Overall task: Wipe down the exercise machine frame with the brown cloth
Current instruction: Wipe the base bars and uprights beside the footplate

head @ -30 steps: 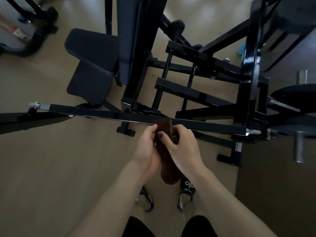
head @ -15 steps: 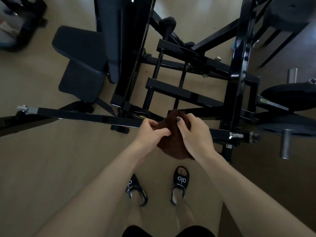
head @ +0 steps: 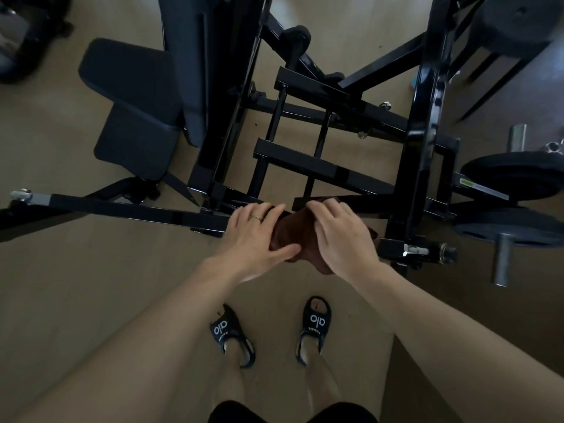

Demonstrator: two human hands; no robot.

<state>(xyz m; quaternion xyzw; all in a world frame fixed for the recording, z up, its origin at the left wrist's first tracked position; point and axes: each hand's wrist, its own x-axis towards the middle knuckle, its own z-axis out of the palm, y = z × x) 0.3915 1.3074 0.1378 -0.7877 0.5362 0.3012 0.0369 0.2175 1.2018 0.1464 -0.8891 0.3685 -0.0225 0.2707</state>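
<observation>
The brown cloth (head: 297, 236) is draped over the long black bar (head: 137, 210) of the exercise machine frame, just in front of me. My left hand (head: 254, 236) holds the cloth's left side, thumb pressed under it and fingers spread over the bar. My right hand (head: 341, 236) grips the cloth's right side, fingers curled over its top edge. Most of the cloth is hidden between and under the two hands. The frame's black uprights (head: 424, 123) and crossbars (head: 317, 166) lie beyond.
A black padded seat (head: 131, 117) stands at the left. Weight plates (head: 515, 178) and a steel peg (head: 503, 261) sit at the right. My feet in black sandals (head: 316, 322) stand on the tan floor below the bar. Other equipment is at the top left.
The bunched cloth has been spread over the bar. Both hands have turned palm-down and flattened onto it; the view has shifted slightly forward.
</observation>
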